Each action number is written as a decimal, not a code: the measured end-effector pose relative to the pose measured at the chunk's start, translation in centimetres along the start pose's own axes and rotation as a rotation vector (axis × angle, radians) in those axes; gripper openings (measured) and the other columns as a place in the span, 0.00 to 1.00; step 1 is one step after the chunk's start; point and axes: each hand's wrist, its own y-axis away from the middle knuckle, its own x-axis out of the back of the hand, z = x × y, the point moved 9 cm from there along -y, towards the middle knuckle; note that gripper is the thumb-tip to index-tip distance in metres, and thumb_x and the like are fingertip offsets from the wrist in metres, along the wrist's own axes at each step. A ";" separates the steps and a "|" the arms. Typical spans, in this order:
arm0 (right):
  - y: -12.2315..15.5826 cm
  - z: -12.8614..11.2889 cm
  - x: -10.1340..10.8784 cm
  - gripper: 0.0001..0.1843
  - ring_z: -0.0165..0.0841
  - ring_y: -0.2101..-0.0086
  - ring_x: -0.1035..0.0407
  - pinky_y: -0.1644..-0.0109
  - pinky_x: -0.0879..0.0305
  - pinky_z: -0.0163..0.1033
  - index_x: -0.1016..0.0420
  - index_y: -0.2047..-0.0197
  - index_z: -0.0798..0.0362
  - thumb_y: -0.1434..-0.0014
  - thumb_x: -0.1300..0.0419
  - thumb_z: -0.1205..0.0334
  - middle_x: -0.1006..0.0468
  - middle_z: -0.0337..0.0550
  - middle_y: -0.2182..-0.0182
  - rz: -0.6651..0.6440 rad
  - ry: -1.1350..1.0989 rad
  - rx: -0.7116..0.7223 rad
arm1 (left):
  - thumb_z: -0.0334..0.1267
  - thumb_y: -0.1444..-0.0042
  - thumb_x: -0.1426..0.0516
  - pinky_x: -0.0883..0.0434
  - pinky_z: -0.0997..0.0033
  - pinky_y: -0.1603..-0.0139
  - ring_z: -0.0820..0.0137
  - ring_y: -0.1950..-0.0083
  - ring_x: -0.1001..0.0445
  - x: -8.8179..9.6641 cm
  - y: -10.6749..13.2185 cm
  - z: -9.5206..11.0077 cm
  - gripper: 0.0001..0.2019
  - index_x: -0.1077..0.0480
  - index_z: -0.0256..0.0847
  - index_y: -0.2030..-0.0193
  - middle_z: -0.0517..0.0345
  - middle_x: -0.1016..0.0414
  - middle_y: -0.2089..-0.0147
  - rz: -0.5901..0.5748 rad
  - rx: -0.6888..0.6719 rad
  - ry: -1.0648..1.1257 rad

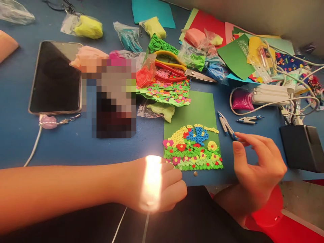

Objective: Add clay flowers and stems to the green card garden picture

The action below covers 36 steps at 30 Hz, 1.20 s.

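Between the thumb and fingers of my right hand (260, 158) is the blue end of a drawing compass (226, 125), its grey legs pointing up and away over the blue table. My left hand (162, 185) is curled closed at the table's front edge, by the lower left corner of a green card (191, 108). Its palm side is hidden, and a bright patch of light covers its back. Small rolled pieces of clay (193, 148) form yellow, blue, red and green flowers and grass on the card. A small round metallic disc (195, 173) lies below the card.
A second compass-like tool (249, 119) lies beyond my right hand, near a black box (302, 148) and a white cable (273, 101). Scissors (177, 69) rest on a clay-covered card (164, 91) among bagged clay. A phone (57, 77) lies at the left, coloured papers (235, 55) behind.
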 end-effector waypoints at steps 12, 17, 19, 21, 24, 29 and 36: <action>-2.6 4.3 -4.4 0.27 0.27 0.83 0.41 0.81 0.45 0.34 0.30 0.71 0.51 0.45 0.45 0.33 0.34 0.34 0.83 -0.821 -0.273 -0.102 | 0.30 0.40 0.53 0.50 0.66 0.83 0.70 0.79 0.45 -0.2 0.2 0.2 0.10 0.39 0.41 0.72 0.62 0.41 0.77 0.018 -0.002 -0.048; -4.1 0.5 -1.9 0.07 0.25 0.84 0.42 0.83 0.47 0.32 0.35 0.67 0.49 0.37 0.45 0.57 0.37 0.31 0.81 -0.282 -0.807 -0.018 | 0.29 0.40 0.54 0.49 0.66 0.83 0.69 0.79 0.46 -0.1 0.1 0.1 0.11 0.38 0.41 0.73 0.62 0.41 0.77 0.036 0.004 -0.039; -3.4 -1.2 -1.7 0.04 0.24 0.85 0.45 0.82 0.48 0.32 0.36 0.66 0.49 0.38 0.47 0.62 0.42 0.29 0.82 -0.156 -0.876 0.156 | 0.30 0.40 0.54 0.49 0.66 0.83 0.69 0.79 0.46 -0.1 0.1 0.0 0.11 0.38 0.41 0.72 0.61 0.40 0.77 0.033 0.010 -0.042; -2.5 -2.1 -2.9 0.02 0.25 0.84 0.45 0.81 0.46 0.33 0.36 0.65 0.49 0.39 0.47 0.64 0.44 0.29 0.81 -0.199 -0.867 0.234 | 0.30 0.39 0.55 0.49 0.66 0.83 0.69 0.79 0.45 0.0 0.2 0.0 0.11 0.38 0.41 0.72 0.61 0.40 0.77 0.032 0.011 -0.047; -1.3 -2.3 -4.3 0.04 0.26 0.83 0.44 0.80 0.45 0.33 0.36 0.66 0.49 0.39 0.48 0.66 0.41 0.31 0.81 -0.299 -0.805 0.278 | 0.30 0.39 0.54 0.49 0.66 0.82 0.69 0.79 0.45 -0.1 0.2 0.1 0.11 0.38 0.41 0.72 0.61 0.40 0.77 0.027 0.008 -0.046; -1.0 -2.0 -5.0 0.05 0.27 0.81 0.41 0.79 0.41 0.34 0.35 0.63 0.49 0.40 0.48 0.69 0.37 0.33 0.79 -0.355 -0.752 0.267 | 0.30 0.38 0.53 0.50 0.66 0.82 0.69 0.79 0.44 0.1 0.1 0.1 0.13 0.36 0.40 0.73 0.60 0.39 0.78 0.034 0.001 -0.019; -1.1 -3.4 -5.7 0.08 0.27 0.79 0.40 0.77 0.39 0.33 0.36 0.63 0.49 0.42 0.48 0.73 0.36 0.34 0.78 -0.413 -0.646 0.338 | 0.28 0.40 0.51 0.45 0.67 0.82 0.69 0.79 0.43 0.1 -0.3 0.1 0.13 0.33 0.39 0.74 0.60 0.37 0.78 -0.082 -0.034 -0.007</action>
